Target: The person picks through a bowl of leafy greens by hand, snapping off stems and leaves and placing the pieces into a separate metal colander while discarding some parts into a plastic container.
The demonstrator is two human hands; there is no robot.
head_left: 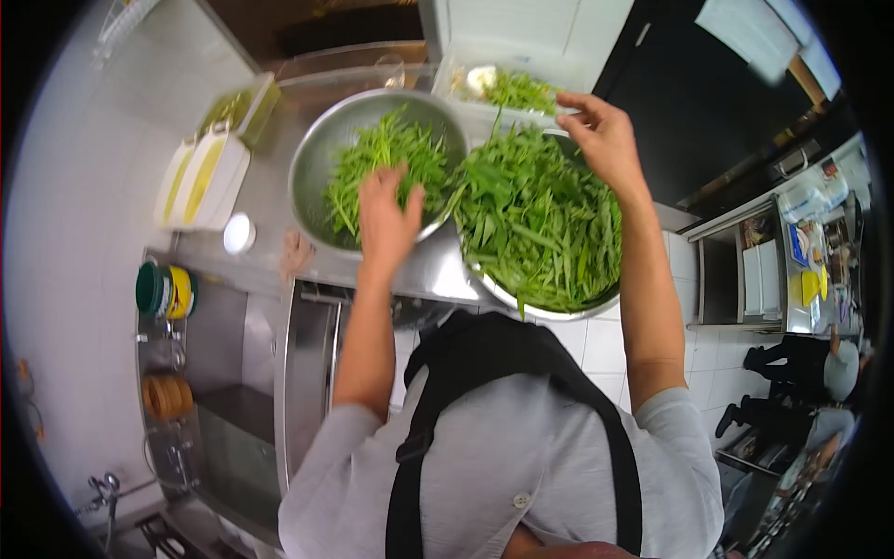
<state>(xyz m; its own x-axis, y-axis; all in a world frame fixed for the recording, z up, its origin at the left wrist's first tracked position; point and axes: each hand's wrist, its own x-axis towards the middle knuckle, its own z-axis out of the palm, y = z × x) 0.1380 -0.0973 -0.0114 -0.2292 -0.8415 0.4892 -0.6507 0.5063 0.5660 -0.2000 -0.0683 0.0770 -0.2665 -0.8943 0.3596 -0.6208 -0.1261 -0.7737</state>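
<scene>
I see the person's left hand (386,210) down among the short, bright-green leafy pieces (419,154) in a wide, round stainless-steel bowl (312,172) by the near edge of the steel counter (270,182); its fingers are half curled and blurred, so I cannot tell whether it has hold of any. The right hand (582,130) hangs over the far side of a second round metal bowl (568,315), heaped with long, dark-green leafy stems (540,224) at the counter's right end; thumb and fingers stand apart, with nothing I can see between them. For this handling of greens, I would favour loose fingers and small handfuls, to spare the leaves, and low movements, since that heap looks ready to spill over the rim.
</scene>
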